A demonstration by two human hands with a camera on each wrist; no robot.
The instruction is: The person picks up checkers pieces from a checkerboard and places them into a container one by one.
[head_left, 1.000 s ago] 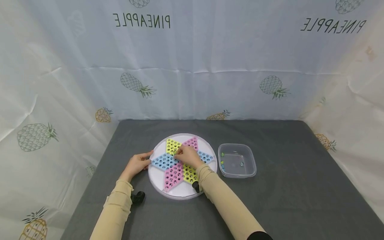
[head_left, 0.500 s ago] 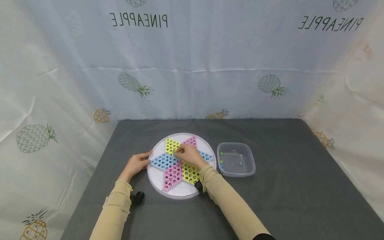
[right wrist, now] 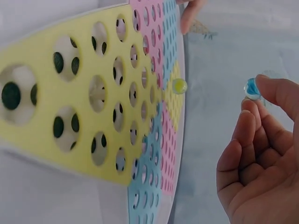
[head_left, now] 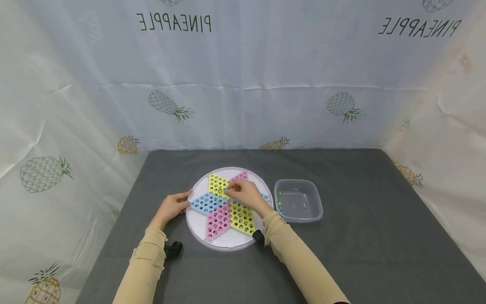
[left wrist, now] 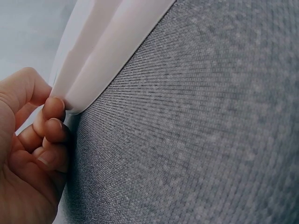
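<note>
A round white Chinese checkers board (head_left: 197,223) carries a perforated star of yellow, pink and blue sections. My left hand (head_left: 171,209) grips its left rim; in the left wrist view, the fingertips (left wrist: 55,106) touch the white edge. Over the board's upper middle, my right hand (head_left: 248,195) pinches a clear marble with a blue swirl (right wrist: 252,88) between thumb and fingers. The right wrist view shows that marble raised off the board. A yellow marble (right wrist: 179,86) sits on the star near its centre. The right hand hides part of the pink and right blue sections.
A clear plastic tub (head_left: 313,215) stands just right of the board, with several small marbles inside, mostly along its left wall. Grey cloth (head_left: 360,236) covers the table. A pineapple-print curtain (head_left: 243,114) encloses the back and sides.
My right hand has shifted slightly right, showing more of the lower yellow section and covering more of the right blue one. My left hand stays at the rim. The head view has tilted slightly.
</note>
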